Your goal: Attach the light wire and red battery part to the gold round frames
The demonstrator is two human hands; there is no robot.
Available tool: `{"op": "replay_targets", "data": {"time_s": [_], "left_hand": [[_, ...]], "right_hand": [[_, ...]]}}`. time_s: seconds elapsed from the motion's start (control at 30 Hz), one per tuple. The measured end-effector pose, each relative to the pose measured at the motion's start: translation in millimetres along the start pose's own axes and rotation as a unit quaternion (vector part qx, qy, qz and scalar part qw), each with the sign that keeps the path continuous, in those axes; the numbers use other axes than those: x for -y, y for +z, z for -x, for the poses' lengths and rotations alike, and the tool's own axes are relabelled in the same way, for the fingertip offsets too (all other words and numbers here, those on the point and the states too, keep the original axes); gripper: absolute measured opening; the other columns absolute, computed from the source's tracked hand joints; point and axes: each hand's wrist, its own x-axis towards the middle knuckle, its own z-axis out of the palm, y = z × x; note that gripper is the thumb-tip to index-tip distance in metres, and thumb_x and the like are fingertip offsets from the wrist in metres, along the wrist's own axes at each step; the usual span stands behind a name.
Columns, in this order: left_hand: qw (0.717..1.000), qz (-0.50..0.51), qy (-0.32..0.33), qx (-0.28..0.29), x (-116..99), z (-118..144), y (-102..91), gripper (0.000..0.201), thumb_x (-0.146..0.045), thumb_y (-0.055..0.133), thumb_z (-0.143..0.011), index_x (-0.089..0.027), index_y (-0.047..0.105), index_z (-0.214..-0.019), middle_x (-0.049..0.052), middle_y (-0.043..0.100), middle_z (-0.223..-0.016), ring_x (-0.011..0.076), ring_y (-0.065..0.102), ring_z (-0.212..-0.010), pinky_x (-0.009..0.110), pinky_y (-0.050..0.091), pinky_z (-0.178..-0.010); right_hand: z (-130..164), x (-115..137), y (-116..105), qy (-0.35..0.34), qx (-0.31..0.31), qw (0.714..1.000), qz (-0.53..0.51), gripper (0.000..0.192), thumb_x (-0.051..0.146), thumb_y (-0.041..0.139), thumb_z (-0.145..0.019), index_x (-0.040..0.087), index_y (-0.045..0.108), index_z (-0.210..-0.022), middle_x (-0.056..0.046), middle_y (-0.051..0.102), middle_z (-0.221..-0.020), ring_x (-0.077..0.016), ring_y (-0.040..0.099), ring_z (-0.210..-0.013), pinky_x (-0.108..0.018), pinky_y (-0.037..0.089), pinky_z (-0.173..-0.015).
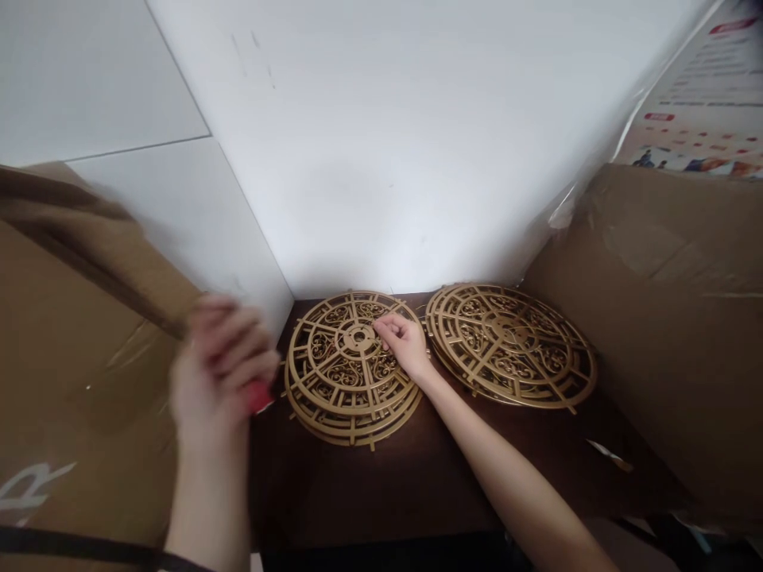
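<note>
My left hand (223,365) is raised at the left, smeared by motion, with its fingers curled round a small red object (260,396); most of that object is hidden in the fist. Over the left stack of round gold openwork panels (353,401), my right hand (402,342) has its thumb and fingers pinched together close to the hub of the top panel. What is in the pinch, if anything, is too small to make out. Beside it on the right lies a second stack of the same scrollwork panels (513,345).
Both stacks rest on a dark brown table (369,492) against a white wall (405,143). Cardboard boxes stand at the left (77,357) and right (673,318). A small slim, pale-bladed thing (609,454) lies near the table's right side. A printed sheet (697,95) hangs above the right box.
</note>
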Motion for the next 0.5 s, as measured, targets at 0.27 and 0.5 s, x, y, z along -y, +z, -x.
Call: {"op": "replay_targets", "data": {"time_s": [0.27, 0.5], "left_hand": [[0.963, -0.181, -0.146, 0.135, 128.3, -27.3, 9.0, 0.035, -0.029, 0.077, -0.064, -0.013, 0.053, -0.083, -0.003, 0.052, -0.064, -0.0005, 0.029, -0.041, 0.01, 0.016, -0.031], [0.969, -0.234, 0.022, 0.081, 131.6, -49.6, -22.0, 0.036, -0.036, 0.074, -0.067, -0.014, 0.056, -0.09, -0.002, 0.059, -0.068, -0.001, 0.03, -0.036, 0.014, 0.018, -0.032]], "right_hand": [[-3.0, -1.7, -1.2, 0.021, -0.043, 0.996, -0.078, 0.032, 0.047, 0.064, -0.074, 0.016, 0.061, -0.081, 0.005, 0.051, -0.05, -0.0086, 0.045, -0.045, -0.021, 0.034, -0.046], [0.5, 1.6, 1.3, 0.02, -0.015, 0.999, -0.029, 0.032, 0.049, 0.065, -0.073, 0.017, 0.062, -0.078, 0.005, 0.051, -0.05, -0.0074, 0.039, -0.042, -0.021, 0.03, -0.042]]}}
